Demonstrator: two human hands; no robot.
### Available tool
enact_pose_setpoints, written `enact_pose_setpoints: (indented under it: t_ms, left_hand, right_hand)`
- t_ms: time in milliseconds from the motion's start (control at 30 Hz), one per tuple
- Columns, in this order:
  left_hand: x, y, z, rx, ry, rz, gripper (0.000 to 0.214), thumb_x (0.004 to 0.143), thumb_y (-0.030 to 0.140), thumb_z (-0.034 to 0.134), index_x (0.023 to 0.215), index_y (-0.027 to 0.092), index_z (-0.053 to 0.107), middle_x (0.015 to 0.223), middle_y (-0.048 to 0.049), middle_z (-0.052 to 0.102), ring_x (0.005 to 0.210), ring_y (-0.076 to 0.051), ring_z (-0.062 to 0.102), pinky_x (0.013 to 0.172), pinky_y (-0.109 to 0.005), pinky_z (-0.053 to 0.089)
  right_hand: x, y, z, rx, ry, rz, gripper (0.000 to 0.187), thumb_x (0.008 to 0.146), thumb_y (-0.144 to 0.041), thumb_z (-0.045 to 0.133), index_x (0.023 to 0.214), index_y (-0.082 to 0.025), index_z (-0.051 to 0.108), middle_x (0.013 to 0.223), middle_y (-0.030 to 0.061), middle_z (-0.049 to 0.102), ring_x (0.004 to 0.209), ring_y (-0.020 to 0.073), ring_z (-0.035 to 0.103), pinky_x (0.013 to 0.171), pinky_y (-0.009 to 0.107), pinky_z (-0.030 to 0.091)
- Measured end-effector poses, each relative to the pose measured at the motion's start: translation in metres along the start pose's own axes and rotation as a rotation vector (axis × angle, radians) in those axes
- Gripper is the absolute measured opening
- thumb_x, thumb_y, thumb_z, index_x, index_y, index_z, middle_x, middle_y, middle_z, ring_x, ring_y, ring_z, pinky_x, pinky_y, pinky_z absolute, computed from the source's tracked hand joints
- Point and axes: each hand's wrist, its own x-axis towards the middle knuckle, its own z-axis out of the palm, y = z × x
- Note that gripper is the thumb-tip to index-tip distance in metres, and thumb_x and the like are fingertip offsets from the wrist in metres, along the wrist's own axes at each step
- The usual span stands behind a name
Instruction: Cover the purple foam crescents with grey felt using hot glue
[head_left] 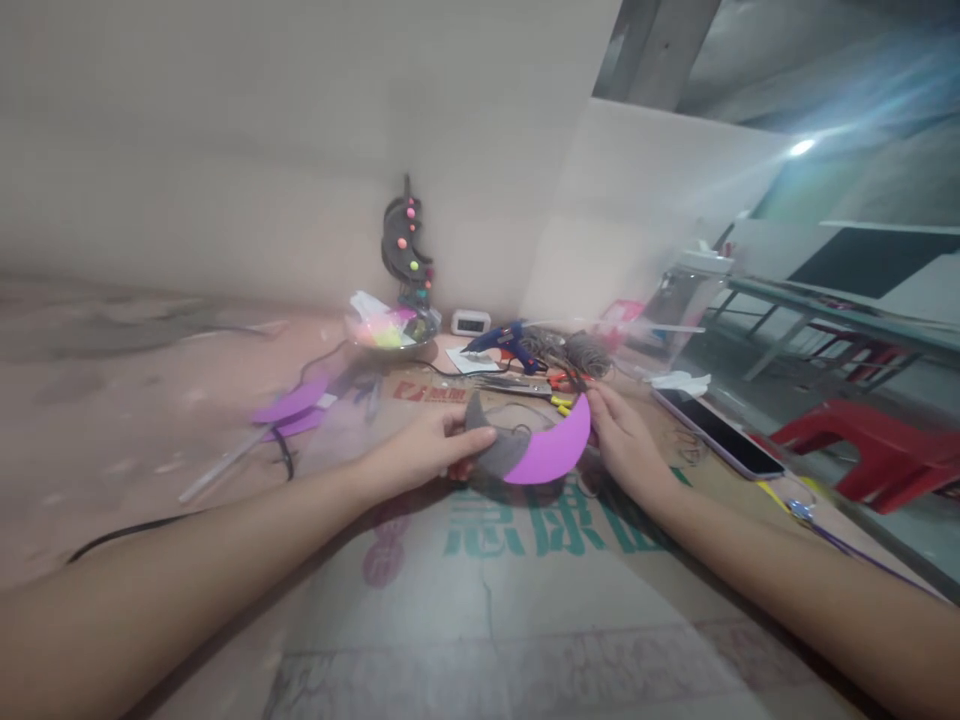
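Observation:
A crescent-shaped craft piece lies low over the cardboard sheet (487, 590); its right part is purple foam (551, 452) and its left part is grey (496, 448). My left hand (431, 447) pinches the grey end, thumb on top. Fingers of my right hand (622, 435) are closed on the purple tip at the right. Both forearms reach in from the bottom corners.
Behind the hands lie scissors (517, 387), a blue glue gun (502, 342), a ball of twine (585, 352), a small white clock (470, 322), a bowl of coloured bits (386, 335) and a dark moon ornament (405, 245). A phone (720, 432) lies right; purple foam scraps (296, 405) left.

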Motion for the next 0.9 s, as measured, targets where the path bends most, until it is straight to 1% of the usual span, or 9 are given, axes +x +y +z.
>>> enact_pose_setpoints:
  t_ms: [100, 200, 333, 400, 533, 700, 733, 800, 900]
  left_hand:
    - [0.000, 0.000, 0.000, 0.030, -0.055, 0.035, 0.033, 0.080, 0.049, 0.058, 0.086, 0.017, 0.056, 0.058, 0.0047, 0.048, 0.050, -0.009, 0.045, 0.048, -0.020, 0.032]
    - [-0.001, 0.001, -0.001, 0.059, -0.078, 0.037, 0.033, 0.079, 0.049, 0.059, 0.085, 0.017, 0.056, 0.061, 0.0042, 0.049, 0.051, -0.009, 0.043, 0.049, -0.020, 0.032]
    - [-0.001, 0.000, -0.002, 0.087, -0.059, 0.024, 0.036, 0.081, 0.052, 0.055, 0.075, 0.016, 0.051, 0.058, 0.0037, 0.048, 0.051, -0.008, 0.041, 0.049, -0.020, 0.031]
    - [-0.001, -0.002, -0.001, 0.050, -0.040, 0.018, 0.037, 0.084, 0.052, 0.051, 0.074, 0.016, 0.048, 0.057, 0.0042, 0.046, 0.050, -0.007, 0.041, 0.049, -0.020, 0.030]
    - [0.000, -0.004, 0.001, -0.118, -0.002, 0.002, 0.038, 0.087, 0.053, 0.047, 0.074, 0.019, 0.039, 0.054, 0.0073, 0.038, 0.044, -0.005, 0.035, 0.046, -0.019, 0.026]
    - [0.003, -0.007, 0.002, -0.141, -0.001, 0.011, 0.040, 0.083, 0.057, 0.050, 0.075, 0.019, 0.039, 0.051, 0.0086, 0.039, 0.040, -0.005, 0.033, 0.043, -0.018, 0.024]
    - [0.003, -0.008, 0.002, -0.119, -0.001, 0.015, 0.041, 0.081, 0.058, 0.052, 0.075, 0.019, 0.040, 0.051, 0.0086, 0.040, 0.040, -0.005, 0.034, 0.042, -0.018, 0.024]
    - [0.004, -0.009, 0.002, -0.080, -0.003, 0.023, 0.042, 0.080, 0.058, 0.053, 0.076, 0.018, 0.041, 0.049, 0.0086, 0.041, 0.040, -0.005, 0.035, 0.042, -0.018, 0.024]
    - [0.005, -0.010, 0.001, -0.052, -0.021, 0.026, 0.042, 0.080, 0.059, 0.053, 0.076, 0.018, 0.043, 0.049, 0.0084, 0.041, 0.041, -0.005, 0.035, 0.043, -0.019, 0.023]
  right_hand:
    - [0.000, 0.001, 0.000, -0.089, -0.013, 0.026, 0.035, 0.092, -0.046, 0.041, 0.095, -0.018, 0.060, 0.067, -0.0007, 0.052, 0.058, 0.0131, 0.047, 0.049, 0.022, 0.038]
    - [0.002, 0.007, 0.001, -0.098, -0.027, 0.051, 0.038, 0.090, -0.047, 0.043, 0.104, -0.016, 0.060, 0.067, -0.0007, 0.054, 0.058, 0.0132, 0.049, 0.051, 0.023, 0.040]
    - [0.006, 0.013, 0.003, -0.135, 0.002, -0.052, 0.037, 0.088, -0.044, 0.045, 0.106, -0.016, 0.061, 0.075, 0.0019, 0.062, 0.064, 0.0152, 0.055, 0.057, 0.027, 0.045]
    - [0.006, 0.013, 0.003, -0.152, 0.003, -0.050, 0.037, 0.088, -0.044, 0.045, 0.107, -0.016, 0.061, 0.082, 0.0040, 0.065, 0.069, 0.0163, 0.058, 0.062, 0.029, 0.047]
    - [0.006, 0.008, 0.003, -0.204, -0.035, 0.060, 0.041, 0.089, -0.045, 0.042, 0.111, -0.014, 0.059, 0.102, 0.0094, 0.066, 0.087, 0.0198, 0.061, 0.076, 0.034, 0.048]
    - [0.006, 0.004, 0.005, -0.224, -0.077, 0.064, 0.038, 0.090, -0.042, 0.040, 0.112, -0.017, 0.058, 0.106, 0.0092, 0.065, 0.100, 0.0215, 0.059, 0.085, 0.035, 0.045]
    - [0.006, 0.004, 0.005, -0.233, -0.090, 0.058, 0.036, 0.090, -0.042, 0.040, 0.107, -0.018, 0.060, 0.103, 0.0083, 0.065, 0.098, 0.0214, 0.059, 0.084, 0.034, 0.045]
    - [0.006, 0.004, 0.002, -0.256, -0.139, 0.045, 0.034, 0.090, -0.042, 0.039, 0.090, -0.018, 0.063, 0.085, 0.0052, 0.065, 0.084, 0.0199, 0.059, 0.076, 0.031, 0.045]
    - [0.009, 0.003, -0.005, -0.291, -0.216, 0.029, 0.041, 0.092, -0.045, 0.036, 0.070, -0.018, 0.058, 0.063, 0.0004, 0.056, 0.063, 0.0164, 0.053, 0.063, 0.028, 0.043]
